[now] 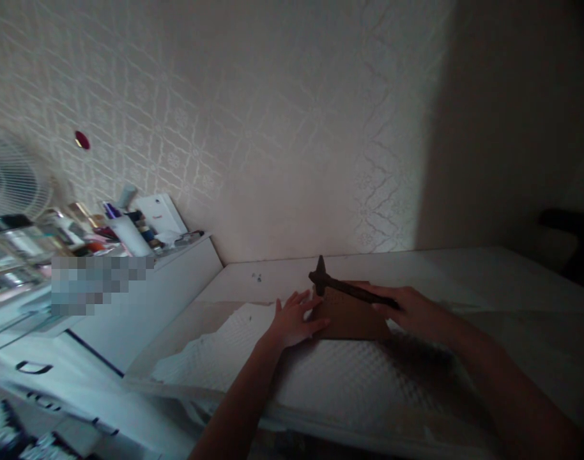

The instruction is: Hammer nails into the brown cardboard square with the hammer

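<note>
A dark hammer (354, 289) is in my right hand (407, 308), whose fingers are wrapped round the end of its handle. The hammer's head is at the left, over the far left part of a flat brown board (352, 322). My left hand (294, 321) lies at the board's left side with its fingers spread, the thumb and a finger reaching onto the board. Whether something small sits between these fingertips and the hammer head cannot be made out. Under the board is a white quilted sheet (215, 354) on the table.
Left of the table stands a white cabinet (162, 306) crowded with bottles and a white box (161, 215). Behind it is a fan (11, 172). A patterned wall (273, 128) rises along the table's far edge. Small bits (257, 278) lie near that edge. The right side is in shadow.
</note>
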The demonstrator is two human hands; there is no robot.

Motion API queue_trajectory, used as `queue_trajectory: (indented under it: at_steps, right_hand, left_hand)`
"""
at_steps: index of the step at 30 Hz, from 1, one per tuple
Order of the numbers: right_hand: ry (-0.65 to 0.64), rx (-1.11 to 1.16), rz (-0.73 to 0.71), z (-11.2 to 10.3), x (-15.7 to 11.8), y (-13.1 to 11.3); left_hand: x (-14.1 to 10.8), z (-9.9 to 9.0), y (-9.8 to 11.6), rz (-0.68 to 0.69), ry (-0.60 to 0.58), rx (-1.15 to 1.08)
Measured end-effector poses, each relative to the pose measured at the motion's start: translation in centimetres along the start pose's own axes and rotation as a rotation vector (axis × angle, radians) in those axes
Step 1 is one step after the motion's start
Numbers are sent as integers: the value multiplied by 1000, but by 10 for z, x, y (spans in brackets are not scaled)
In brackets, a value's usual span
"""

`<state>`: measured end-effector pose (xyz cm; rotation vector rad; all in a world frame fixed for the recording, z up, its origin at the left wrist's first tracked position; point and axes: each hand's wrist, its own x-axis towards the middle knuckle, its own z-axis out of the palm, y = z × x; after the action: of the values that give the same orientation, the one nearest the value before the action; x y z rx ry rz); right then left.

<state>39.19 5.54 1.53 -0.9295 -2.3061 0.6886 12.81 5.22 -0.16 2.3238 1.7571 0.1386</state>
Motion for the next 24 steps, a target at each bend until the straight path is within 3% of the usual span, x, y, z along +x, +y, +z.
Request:
queue_trajectory:
  at_steps: [24]
  right_hand:
    - [-19,53,18,-1,-1,-7]
  left_hand:
    - [0,-1,0,7,-4,3]
